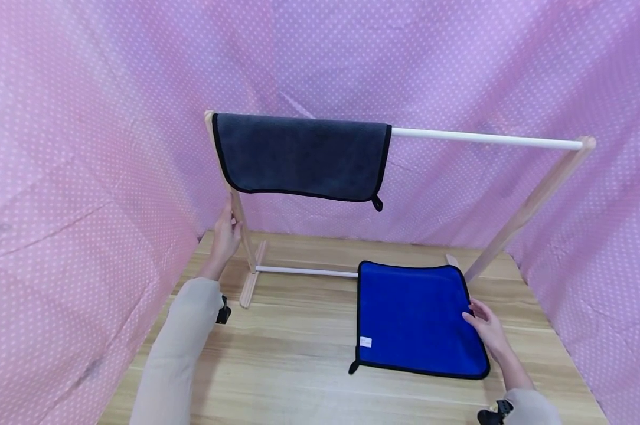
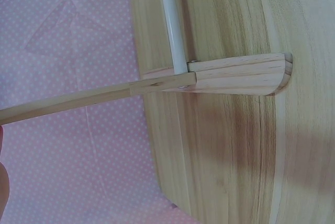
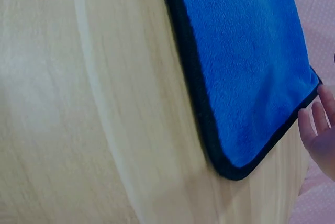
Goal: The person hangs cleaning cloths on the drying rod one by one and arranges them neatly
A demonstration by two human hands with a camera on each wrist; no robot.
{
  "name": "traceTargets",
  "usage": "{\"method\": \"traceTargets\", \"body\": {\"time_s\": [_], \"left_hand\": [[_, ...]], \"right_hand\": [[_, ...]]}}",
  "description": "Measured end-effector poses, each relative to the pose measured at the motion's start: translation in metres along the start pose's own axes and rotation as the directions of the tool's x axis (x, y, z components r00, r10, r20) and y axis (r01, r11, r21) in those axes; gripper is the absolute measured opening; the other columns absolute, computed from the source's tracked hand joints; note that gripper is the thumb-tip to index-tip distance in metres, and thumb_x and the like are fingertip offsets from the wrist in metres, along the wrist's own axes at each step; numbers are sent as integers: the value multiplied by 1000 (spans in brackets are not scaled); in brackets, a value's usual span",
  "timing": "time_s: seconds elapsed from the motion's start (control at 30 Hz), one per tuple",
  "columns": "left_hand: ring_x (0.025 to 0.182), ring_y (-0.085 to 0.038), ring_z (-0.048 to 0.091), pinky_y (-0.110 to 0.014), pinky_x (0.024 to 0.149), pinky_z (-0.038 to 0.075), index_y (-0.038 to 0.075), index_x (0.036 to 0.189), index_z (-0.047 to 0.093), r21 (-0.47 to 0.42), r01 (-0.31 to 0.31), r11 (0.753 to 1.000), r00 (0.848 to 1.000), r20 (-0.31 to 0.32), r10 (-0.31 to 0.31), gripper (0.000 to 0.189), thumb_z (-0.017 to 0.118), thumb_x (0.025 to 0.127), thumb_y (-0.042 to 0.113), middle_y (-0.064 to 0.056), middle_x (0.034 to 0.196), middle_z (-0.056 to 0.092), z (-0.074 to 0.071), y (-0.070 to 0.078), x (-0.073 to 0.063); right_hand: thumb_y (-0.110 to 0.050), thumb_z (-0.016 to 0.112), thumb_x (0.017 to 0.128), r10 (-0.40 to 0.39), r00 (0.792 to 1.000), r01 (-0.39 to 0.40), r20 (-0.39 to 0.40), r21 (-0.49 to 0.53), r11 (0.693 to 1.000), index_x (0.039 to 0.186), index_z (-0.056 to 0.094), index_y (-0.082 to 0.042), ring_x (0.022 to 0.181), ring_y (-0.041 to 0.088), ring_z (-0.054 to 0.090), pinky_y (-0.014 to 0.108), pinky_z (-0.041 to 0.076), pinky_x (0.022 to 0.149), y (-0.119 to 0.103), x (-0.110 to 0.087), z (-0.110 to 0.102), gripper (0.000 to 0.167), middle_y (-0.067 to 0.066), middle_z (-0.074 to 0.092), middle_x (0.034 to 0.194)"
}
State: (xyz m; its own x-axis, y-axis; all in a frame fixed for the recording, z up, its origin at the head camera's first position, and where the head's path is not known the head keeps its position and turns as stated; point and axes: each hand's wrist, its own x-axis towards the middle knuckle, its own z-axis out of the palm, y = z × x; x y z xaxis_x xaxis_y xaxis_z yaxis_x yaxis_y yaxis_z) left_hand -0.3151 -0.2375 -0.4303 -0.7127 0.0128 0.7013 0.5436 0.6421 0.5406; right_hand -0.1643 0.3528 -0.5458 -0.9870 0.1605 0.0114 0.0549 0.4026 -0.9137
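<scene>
A wooden rack with white bars stands on the table. My left hand holds its left post; in the left wrist view only bits of fingers show at the edge. Over the top bar's left part hangs a grey towel with black trim and a small loop. A blue towel, black-edged, covers the right part of the lower bar and reaches towards the front. My right hand pinches its right edge, thumb over the blue face. Some fingers show beside that edge in the right wrist view.
The white top bar is bare on its right. A white lower bar joins the rack's feet, the left foot lying flat on the wooden table. Pink dotted cloth surrounds the table behind and at both sides.
</scene>
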Motion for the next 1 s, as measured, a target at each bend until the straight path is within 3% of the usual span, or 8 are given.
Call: {"method": "traceTargets", "body": {"time_s": [0.1,0.17,0.33,0.43,0.53,0.67,0.77,1.0], "left_hand": [[94,-47,55,-50,71,52,-8,139,23,6,-6,1000,1000,-6,7,67,49,79,-23,-38,108,47,0,-1,0],[93,-48,55,-51,70,52,-8,140,23,9,-16,1000,1000,-12,16,68,49,79,-23,-39,109,47,0,-2,-1],[92,-49,56,-51,68,52,-6,140,23,11,-36,999,999,-28,36,69,49,78,-24,-40,109,47,1,-3,-1],[93,-49,56,-50,69,52,-7,140,23,12,-33,999,999,-24,33,69,49,78,-24,-40,109,47,1,-4,0],[94,-49,55,-51,70,52,-7,140,23,8,-21,1000,1000,-15,22,69,49,78,-23,-40,110,47,2,-3,1],[95,-49,55,-51,71,52,-8,139,23,6,-5,1000,1000,-6,5,68,49,79,-23,-40,110,48,1,-2,1],[95,-48,55,-50,70,52,-9,139,23,6,-2,1000,1000,-4,2,66,49,79,-23,-40,110,48,0,-2,1],[97,-49,54,-51,71,52,-7,140,23,-2,2,1000,1000,-2,-2,68,49,79,-23,-40,113,46,0,-2,1]], "right_hand": [[-18,53,92,64,998,-64,26,-30,998,134,27,12,115,25,38,1,29,74,1,-2,-3,58,11,46,123],[-19,52,92,91,994,-89,54,-46,995,137,24,10,121,42,28,4,29,77,1,-3,-5,60,30,31,132],[-20,53,92,126,987,-119,100,-69,990,141,17,6,123,48,28,29,34,91,4,-2,-7,66,38,25,134],[-21,52,92,148,981,-135,125,-101,986,141,14,8,119,43,35,31,36,90,6,-1,-9,69,38,29,132],[-21,53,92,155,981,-143,120,-108,984,140,15,10,104,16,50,17,38,81,8,1,-9,69,38,35,128],[-18,55,91,163,979,-153,123,-90,984,138,17,12,81,-15,40,7,36,71,12,1,-8,68,40,37,126],[-17,56,90,174,975,-163,136,-91,982,136,19,14,78,-15,42,10,39,70,14,2,-7,67,41,40,124],[-14,54,91,232,948,-240,216,9,971,132,25,16,76,4,59,27,51,70,15,2,-3,59,32,53,117]]}}
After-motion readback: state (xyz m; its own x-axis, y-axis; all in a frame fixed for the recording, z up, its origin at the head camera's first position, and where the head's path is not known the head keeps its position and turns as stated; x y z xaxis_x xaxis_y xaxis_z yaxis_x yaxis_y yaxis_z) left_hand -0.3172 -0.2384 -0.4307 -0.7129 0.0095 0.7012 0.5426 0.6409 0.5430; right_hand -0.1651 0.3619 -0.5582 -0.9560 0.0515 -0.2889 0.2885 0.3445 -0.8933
